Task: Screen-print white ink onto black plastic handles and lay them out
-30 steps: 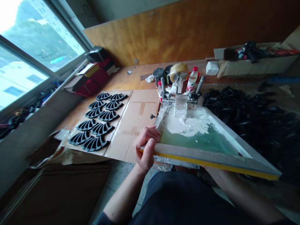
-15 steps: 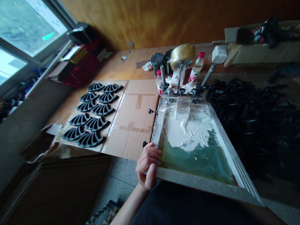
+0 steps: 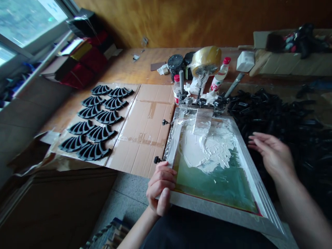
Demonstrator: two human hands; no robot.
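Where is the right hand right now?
In the head view, the right hand is open at the right edge of the screen frame, next to the pile of black parts; the left hand grips the frame's near left corner.

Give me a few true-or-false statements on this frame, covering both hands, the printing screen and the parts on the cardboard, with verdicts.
1. The left hand grips the near left corner of the silver-framed green-mesh printing screen. True.
2. The right hand holds a squeegee. False: it is open and empty, beside the screen's right edge.
3. White paste is spread over the far part of the mesh. True.
4. The black fan-shaped plastic pieces are heaped in one pile on the brown cardboard sheet. False: they lie singly, in two rows.
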